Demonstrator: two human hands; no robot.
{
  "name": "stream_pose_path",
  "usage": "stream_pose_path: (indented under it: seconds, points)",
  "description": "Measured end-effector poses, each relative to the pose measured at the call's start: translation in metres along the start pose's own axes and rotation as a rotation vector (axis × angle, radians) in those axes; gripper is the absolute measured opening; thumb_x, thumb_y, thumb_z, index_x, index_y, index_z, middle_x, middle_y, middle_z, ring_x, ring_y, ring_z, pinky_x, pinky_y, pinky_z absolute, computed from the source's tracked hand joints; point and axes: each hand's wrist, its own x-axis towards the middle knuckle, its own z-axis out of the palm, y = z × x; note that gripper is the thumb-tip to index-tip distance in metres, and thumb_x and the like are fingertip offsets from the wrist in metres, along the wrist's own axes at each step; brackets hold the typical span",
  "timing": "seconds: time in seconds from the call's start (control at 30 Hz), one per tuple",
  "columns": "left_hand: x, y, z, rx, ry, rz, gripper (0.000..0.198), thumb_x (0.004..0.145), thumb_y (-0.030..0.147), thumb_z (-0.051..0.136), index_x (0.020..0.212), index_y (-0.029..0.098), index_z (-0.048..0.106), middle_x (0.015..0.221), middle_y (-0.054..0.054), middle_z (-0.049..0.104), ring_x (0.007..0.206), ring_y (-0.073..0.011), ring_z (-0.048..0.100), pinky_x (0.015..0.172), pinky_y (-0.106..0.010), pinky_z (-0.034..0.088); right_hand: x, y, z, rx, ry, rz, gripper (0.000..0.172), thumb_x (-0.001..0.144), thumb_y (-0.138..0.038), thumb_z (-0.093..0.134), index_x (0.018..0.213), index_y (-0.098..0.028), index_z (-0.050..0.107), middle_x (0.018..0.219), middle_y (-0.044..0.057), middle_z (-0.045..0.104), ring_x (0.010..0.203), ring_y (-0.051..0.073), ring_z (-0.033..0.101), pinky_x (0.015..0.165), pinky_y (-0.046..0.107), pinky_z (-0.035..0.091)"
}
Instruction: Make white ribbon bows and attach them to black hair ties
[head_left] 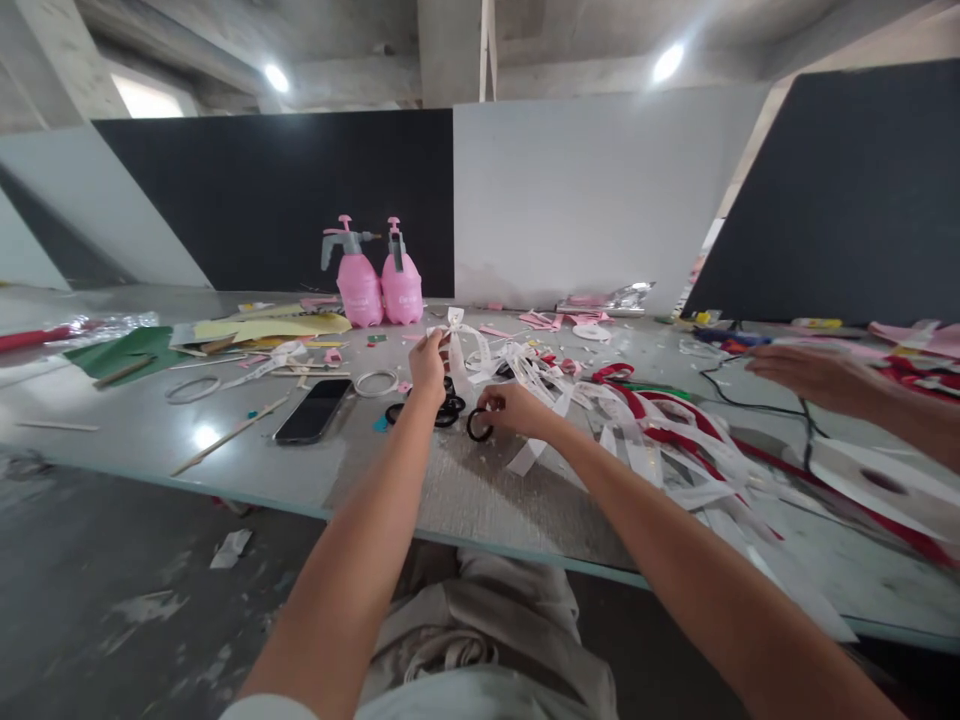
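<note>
My left hand [429, 366] is closed on a white ribbon [454, 322], held raised above the table with its loops standing up and its tails hanging down. A little to the right, the fingers of my right hand [514, 410] are pinched at a black ring [480, 437] low over the table. Whether that ring is part of a scissors handle I cannot tell. More black loops [448, 419] lie between my hands, partly hidden by my left wrist. A tangled heap of white ribbon [525, 366] sits just behind my right hand.
Two pink spray bottles [360, 292] stand at the back. A phone [313, 411] lies left of my arm, near a thin stick [229, 436]. Red and white ribbons [694, 440] spread to the right, beside a white spool [885, 485]. Another person's hand [817, 378] reaches in there.
</note>
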Motion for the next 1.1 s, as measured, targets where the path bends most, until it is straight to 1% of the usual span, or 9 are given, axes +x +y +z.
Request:
stream_pose_path:
  seconds: [0.17,0.3,0.4,0.5,0.7,0.8,0.93,1.03,1.1]
  points:
    - [-0.002,0.000,0.001,0.017,0.004,-0.003,0.032,0.073,0.041,0.061,0.092,0.016,0.068,0.090,-0.005,0.069,0.052,-0.0070,0.054,0.048,-0.020,0.037,-0.001,0.013,-0.018,0.167,0.123,0.071,0.023,0.074,-0.033,0.061,0.089,-0.017,0.069,0.053,-0.005,0.048,0.047,0.008,0.041,0.047,0.020,0.031]
    - [-0.003,0.000,0.002,0.030,0.005,-0.002,0.033,0.074,0.042,0.061,0.093,0.017,0.068,0.090,-0.004,0.069,0.053,-0.0072,0.054,0.047,-0.019,0.037,-0.001,0.024,-0.027,0.243,0.073,0.107,0.029,0.075,-0.018,0.050,0.096,-0.017,0.070,0.074,0.001,0.066,0.055,0.009,0.052,0.050,0.020,0.041]
    - [-0.002,-0.001,0.002,0.031,0.008,-0.012,0.033,0.074,0.042,0.062,0.094,0.016,0.068,0.090,-0.004,0.069,0.052,-0.0066,0.053,0.047,-0.019,0.037,-0.001,0.030,-0.029,0.260,0.024,0.132,0.027,0.079,-0.020,0.047,0.093,-0.016,0.070,0.087,0.005,0.070,0.063,0.011,0.057,0.054,0.020,0.045]
    - [-0.002,-0.002,0.002,0.028,0.004,-0.012,0.033,0.074,0.042,0.063,0.094,0.016,0.067,0.090,-0.005,0.069,0.053,-0.0068,0.053,0.048,-0.019,0.038,-0.001,0.034,-0.030,0.150,0.057,0.173,0.023,0.080,-0.033,0.056,0.086,-0.015,0.069,0.079,0.005,0.068,0.059,0.012,0.056,0.054,0.022,0.043]
    - [-0.002,0.000,0.001,0.033,0.017,-0.014,0.033,0.075,0.042,0.062,0.094,0.016,0.067,0.090,-0.005,0.068,0.053,-0.0073,0.055,0.049,-0.020,0.038,-0.001,0.034,-0.032,-0.200,0.306,0.179,0.025,0.084,-0.036,0.055,0.081,-0.016,0.069,0.067,0.003,0.064,0.062,0.014,0.054,0.057,0.024,0.035]
    - [-0.002,0.000,0.002,0.042,0.021,-0.014,0.032,0.076,0.042,0.061,0.094,0.016,0.067,0.090,-0.004,0.067,0.053,-0.0072,0.055,0.049,-0.021,0.038,0.001,0.032,-0.026,-0.263,0.270,0.165,0.025,0.086,-0.035,0.054,0.091,-0.017,0.071,0.080,0.006,0.068,0.071,0.016,0.058,0.064,0.025,0.037]
    - [-0.002,0.000,0.002,0.039,0.011,-0.010,0.032,0.076,0.042,0.061,0.094,0.016,0.067,0.089,-0.004,0.068,0.053,-0.0074,0.055,0.048,-0.020,0.039,0.008,0.031,-0.009,-0.371,0.170,0.036,0.034,0.084,-0.038,0.061,0.111,-0.020,0.070,0.104,0.011,0.067,0.097,0.022,0.058,0.087,0.031,0.039]
    - [-0.003,-0.001,0.001,0.030,-0.002,-0.003,0.033,0.075,0.042,0.062,0.095,0.016,0.067,0.088,-0.005,0.069,0.053,-0.0074,0.055,0.047,-0.019,0.038,0.012,0.030,-0.002,-0.430,0.111,-0.028,0.024,0.079,-0.033,0.065,0.096,-0.020,0.074,0.103,0.012,0.066,0.105,0.024,0.055,0.094,0.034,0.035]
    - [-0.003,-0.001,0.001,0.032,0.002,-0.009,0.033,0.074,0.041,0.062,0.095,0.016,0.067,0.088,-0.005,0.069,0.054,-0.0076,0.055,0.047,-0.018,0.038,0.013,0.029,-0.004,-0.399,0.152,-0.029,0.019,0.082,-0.030,0.061,0.089,-0.018,0.074,0.094,0.011,0.067,0.096,0.022,0.057,0.089,0.032,0.038]
